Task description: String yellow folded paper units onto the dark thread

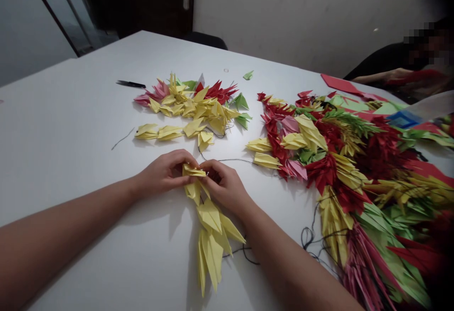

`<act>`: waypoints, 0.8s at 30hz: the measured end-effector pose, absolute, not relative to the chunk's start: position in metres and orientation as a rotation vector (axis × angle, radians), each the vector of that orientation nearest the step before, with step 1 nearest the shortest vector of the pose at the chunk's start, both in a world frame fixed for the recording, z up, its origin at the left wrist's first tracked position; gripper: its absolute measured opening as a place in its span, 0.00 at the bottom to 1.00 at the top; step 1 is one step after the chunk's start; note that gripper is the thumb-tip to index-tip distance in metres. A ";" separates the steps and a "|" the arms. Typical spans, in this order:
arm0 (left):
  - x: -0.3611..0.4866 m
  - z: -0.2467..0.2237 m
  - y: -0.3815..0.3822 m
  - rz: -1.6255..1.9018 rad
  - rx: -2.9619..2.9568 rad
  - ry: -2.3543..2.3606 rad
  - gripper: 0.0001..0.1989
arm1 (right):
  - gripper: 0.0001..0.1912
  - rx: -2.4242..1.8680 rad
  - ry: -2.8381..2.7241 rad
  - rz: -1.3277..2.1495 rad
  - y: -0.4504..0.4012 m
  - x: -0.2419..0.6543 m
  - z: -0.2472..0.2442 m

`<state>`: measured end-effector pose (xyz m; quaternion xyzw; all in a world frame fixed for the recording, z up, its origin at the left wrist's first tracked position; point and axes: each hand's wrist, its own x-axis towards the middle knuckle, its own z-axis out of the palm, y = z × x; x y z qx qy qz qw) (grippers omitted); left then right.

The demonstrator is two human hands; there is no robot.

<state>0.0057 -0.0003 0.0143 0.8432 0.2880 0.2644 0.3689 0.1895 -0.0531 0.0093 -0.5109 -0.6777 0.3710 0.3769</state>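
Observation:
Between both hands is a chain of folded yellow paper pieces (212, 217), hanging down toward me over the white table (106, 244). My left hand (168, 171) pinches the top piece from the left. From the right, my right hand (223, 181) closes its fingertips on the same piece; the exact grip is partly hidden. A black string (230, 160) runs from near the fingertips to the right. Just beyond my hands lies a row of yellow folded papers (159, 132), and behind it a pile of yellow, red, pink and green ones (191, 105).
A large heap of strung folded papers (329, 169) covers the table's right side, with tangled black cord (308, 237) beside it. Small dark scissors (131, 84) lie at the back left. Red paper sheets (340, 85) lie near another person's hand (395, 75) at the far right.

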 end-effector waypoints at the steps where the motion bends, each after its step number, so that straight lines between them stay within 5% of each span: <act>1: 0.006 0.014 -0.001 0.671 2.144 0.753 0.12 | 0.05 -1.313 -1.736 0.947 -0.053 0.189 0.010; 24: 0.007 0.017 -0.002 0.609 2.085 0.833 0.12 | 0.07 -1.350 -1.759 0.919 -0.054 0.189 0.011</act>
